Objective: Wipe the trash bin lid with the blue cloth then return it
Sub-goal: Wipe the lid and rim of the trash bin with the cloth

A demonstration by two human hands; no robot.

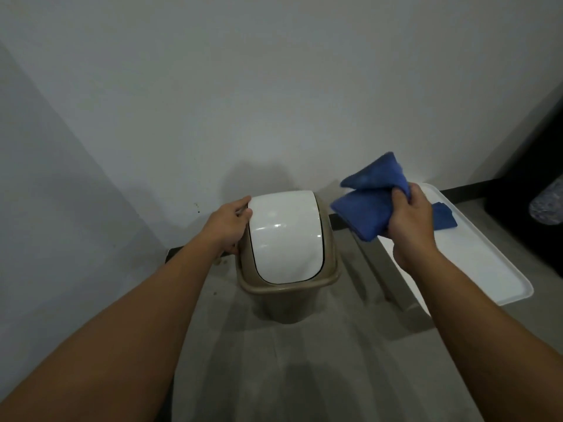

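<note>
A tan trash bin point(286, 303) stands on the floor against the wall, topped by a glossy white swing lid point(283, 236). My left hand point(227, 225) rests on the bin's left rim, fingertips touching the lid's far left corner. My right hand point(409, 222) holds a folded blue cloth point(370, 202) in the air to the right of the bin, above the near left part of a white tray. A second bit of blue cloth point(444, 219) lies on that tray behind my hand.
The white tray point(487, 263) sits on a low stand right of the bin. A dark cabinet point(536, 166) and a speckled object point(548, 205) stand at the far right. Walls close in behind and on the left; grey floor lies in front.
</note>
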